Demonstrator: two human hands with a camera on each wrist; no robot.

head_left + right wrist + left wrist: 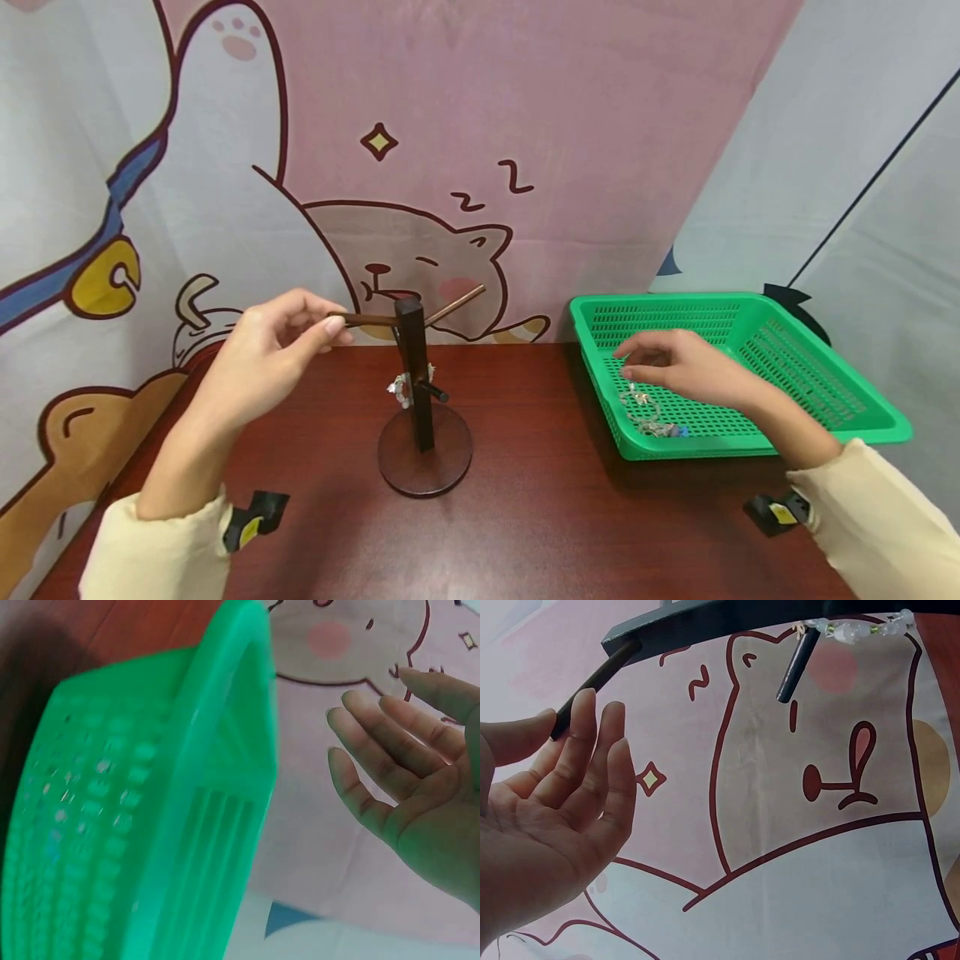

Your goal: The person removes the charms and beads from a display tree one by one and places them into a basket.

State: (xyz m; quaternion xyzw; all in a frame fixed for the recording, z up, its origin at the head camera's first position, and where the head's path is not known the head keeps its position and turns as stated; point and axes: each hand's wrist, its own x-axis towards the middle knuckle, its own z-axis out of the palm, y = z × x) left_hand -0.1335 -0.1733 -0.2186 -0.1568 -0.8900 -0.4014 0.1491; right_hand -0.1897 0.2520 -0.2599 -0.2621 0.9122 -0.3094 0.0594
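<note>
A dark wooden jewellery stand (pixel 419 375) with a round base and several pegs stands upright on the table. My left hand (pixel 258 358) pinches the outer end of its upper left peg (pixel 371 320) between thumb and fingers. A beaded bracelet (pixel 401 390) hangs on a lower peg; its clear and pale beads (pixel 847 631) show in the left wrist view. Over the green basket (pixel 888 427), my right hand (pixel 686 367) hovers with relaxed, slightly bent fingers and nothing in them. Below its fingertips lie several beaded bracelets (pixel 660 429) inside the basket.
The basket stands at the right of the reddish-brown table (pixel 525 500), its raised rim around the bracelets. A cartoon-printed cloth (pixel 570 125) hangs behind the table. One peg (pixel 456 305) of the stand points up and right, another (pixel 433 392) toward the front.
</note>
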